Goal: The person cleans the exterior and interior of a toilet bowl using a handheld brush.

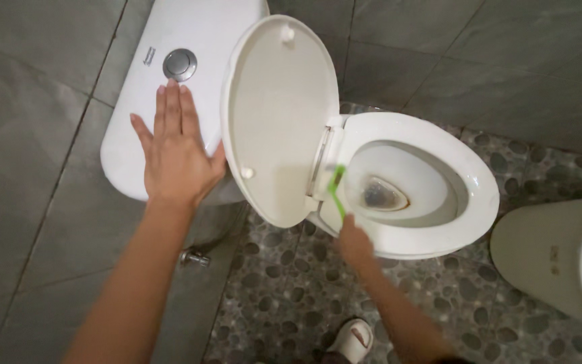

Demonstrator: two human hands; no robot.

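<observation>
My left hand (175, 149) lies flat, fingers together, on the lid of the white toilet tank (144, 40), fingertips just below the round chrome flush button (180, 64). My right hand (354, 241) grips the handle of a green toilet brush (336, 189), which reaches up over the near rim of the white toilet bowl (466, 168). The brush looks blurred. The seat lid (281, 114) stands raised against the tank. A dark stain (382, 195) marks the bottom of the bowl.
Grey tiled walls surround the toilet. The floor is pebble mosaic (291, 296). A white bin or container (560, 259) stands at the right. A metal water valve (195, 257) sits low on the wall. My white sandal (353, 339) shows at the bottom.
</observation>
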